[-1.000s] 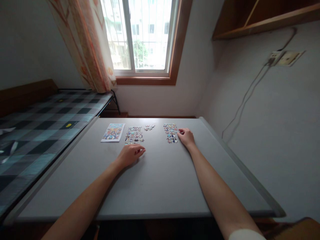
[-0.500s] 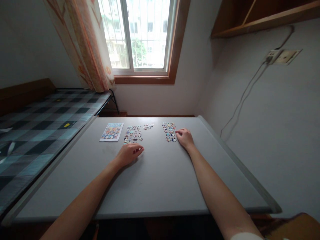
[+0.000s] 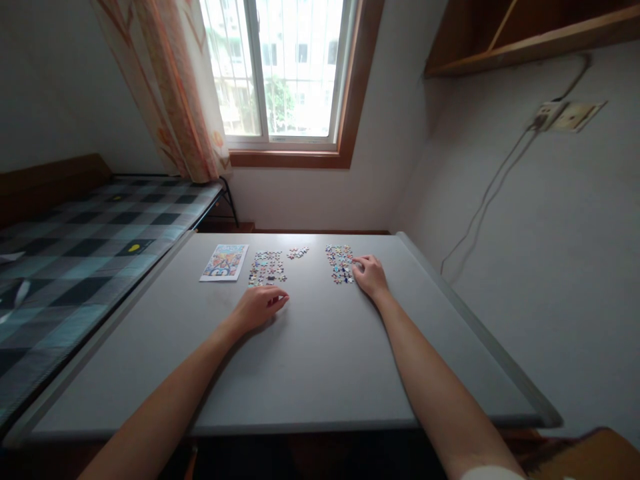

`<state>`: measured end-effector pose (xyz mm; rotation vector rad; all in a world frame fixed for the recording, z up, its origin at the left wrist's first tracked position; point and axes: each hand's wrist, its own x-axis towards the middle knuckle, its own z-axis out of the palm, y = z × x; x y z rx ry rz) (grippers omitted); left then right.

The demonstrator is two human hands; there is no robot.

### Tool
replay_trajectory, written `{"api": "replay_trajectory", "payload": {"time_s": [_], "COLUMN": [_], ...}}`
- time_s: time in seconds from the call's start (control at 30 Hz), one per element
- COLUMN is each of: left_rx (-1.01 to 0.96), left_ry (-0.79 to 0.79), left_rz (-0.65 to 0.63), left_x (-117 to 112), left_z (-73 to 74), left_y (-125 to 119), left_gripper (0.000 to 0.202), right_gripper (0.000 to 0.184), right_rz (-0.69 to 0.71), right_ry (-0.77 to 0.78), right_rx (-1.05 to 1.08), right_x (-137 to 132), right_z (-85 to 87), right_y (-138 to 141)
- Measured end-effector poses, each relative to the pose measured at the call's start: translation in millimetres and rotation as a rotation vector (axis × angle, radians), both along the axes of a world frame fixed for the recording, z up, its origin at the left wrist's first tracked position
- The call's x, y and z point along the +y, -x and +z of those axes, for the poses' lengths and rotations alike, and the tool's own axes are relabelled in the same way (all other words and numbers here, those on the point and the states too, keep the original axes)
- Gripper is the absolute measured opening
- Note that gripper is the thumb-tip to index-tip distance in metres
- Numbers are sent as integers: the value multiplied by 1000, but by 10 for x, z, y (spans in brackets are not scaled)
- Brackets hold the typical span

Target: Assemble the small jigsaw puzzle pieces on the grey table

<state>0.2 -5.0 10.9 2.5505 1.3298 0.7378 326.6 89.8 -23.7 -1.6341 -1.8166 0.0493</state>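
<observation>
My left hand point(image 3: 260, 308) rests on the table just below the left group of jigsaw pieces point(image 3: 270, 264). Its fingers and thumb come together at the tips, and whatever may be between them is hidden. At the right edge of the other group of jigsaw pieces point(image 3: 339, 264) lies my right hand point(image 3: 369, 275). Its index finger reaches the outer pieces, with the thumb a little apart below it; no piece shows in its grasp. A small cluster of jigsaw pieces point(image 3: 299, 253) sits between the two groups. The colourful picture sheet point(image 3: 224, 263) lies left of them.
The grey table point(image 3: 310, 373) has raised side edges. Beyond its left side stands a bed with a checked cover point(image 3: 115, 227). A window point(image 3: 280, 73) and a curtain point(image 3: 175, 100) are ahead. A cable point(image 3: 483, 200) hangs from the wall socket point(image 3: 565, 116) at right.
My right index finger has lifted slightly away from the thumb at the edge of the right-hand group. My left hand stays in place. The view has shifted very slightly.
</observation>
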Motion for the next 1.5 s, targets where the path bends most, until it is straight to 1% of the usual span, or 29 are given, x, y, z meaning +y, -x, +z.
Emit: {"api": "replay_trajectory", "payload": {"time_s": [0.23, 0.53, 0.63, 0.73, 0.83, 0.9, 1.0, 1.07, 1.13, 1.27, 1.4, 1.5], "left_rx": [2, 4, 2, 5, 13, 13, 5, 2, 5, 17, 31, 41], "left_ry": [-5, 17, 16, 11, 12, 16, 28, 31, 30, 25, 10, 4], "left_rz": [8, 14, 13, 9, 3, 0, -3, -3, -2, -7, -12, -20], "left_x": [-3, -1, -1, 0, 0, -1, -5, -11, -16, -27, -31, -31], "left_z": [3, 8, 7, 4, -1, -1, 6, 16, 28, 53, 66, 66], "left_y": [-7, -9, -6, -4, -8, -12, -15, -16, -16, -25, -39, -42], "left_gripper": [26, 26, 26, 27, 26, 25, 25, 25, 26, 25, 26, 27], "right_gripper": [28, 31, 32, 31, 27, 25, 24, 25, 25, 23, 23, 22], "right_rz": [5, 3, 18, 37, 100, 174, 270, 295, 284, 202, 127, 108], "right_ry": [42, 56, 27, -34, -73, -50, 40, 130, 204, 259, 294, 308], "right_rx": [-112, -95, -65, -24, -34, -75, -99, -69, -43, -27, -34, -45], "right_x": [-40, -21, -19, -35, -64, -69, -16, 61, 157, 326, 417, 445], "right_z": [28, 22, 23, 55, 142, 218, 310, 338, 341, 329, 338, 345], "right_y": [36, 35, 29, 78, 248, 430, 754, 966, 1150, 1394, 1477, 1482]}}
